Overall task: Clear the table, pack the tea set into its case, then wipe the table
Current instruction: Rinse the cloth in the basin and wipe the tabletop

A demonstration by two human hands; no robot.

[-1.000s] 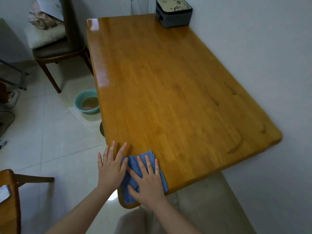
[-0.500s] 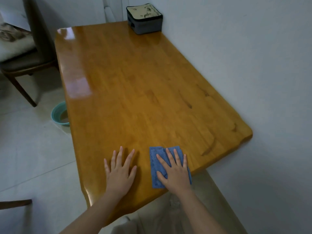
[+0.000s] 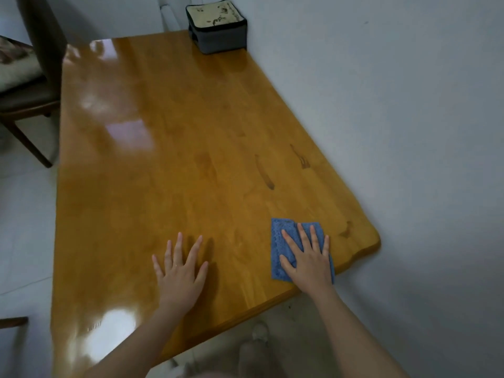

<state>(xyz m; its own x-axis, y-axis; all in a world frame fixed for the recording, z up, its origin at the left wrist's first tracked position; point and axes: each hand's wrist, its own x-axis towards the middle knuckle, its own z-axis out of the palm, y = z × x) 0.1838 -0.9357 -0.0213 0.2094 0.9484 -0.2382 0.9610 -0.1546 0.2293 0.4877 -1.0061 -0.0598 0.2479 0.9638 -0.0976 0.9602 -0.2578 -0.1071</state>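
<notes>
Cloth (image 3: 281, 241), lower right, lies pressed under the flat right hand (image 3: 308, 261) for wiping; splayed left hand (image 3: 180, 274) seemingly braces the desk (image 3: 191, 159).

Right hand (image 3: 308, 264) hides part of the cloth (image 3: 281, 236); left edge crops the chair (image 3: 24, 99).

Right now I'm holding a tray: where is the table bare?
The middle of the table is bare, from the tea set case in the far wall corner almost to the near edge. There it is busy: left hand flat on wood, right hand pressing the blue cloth.
</notes>
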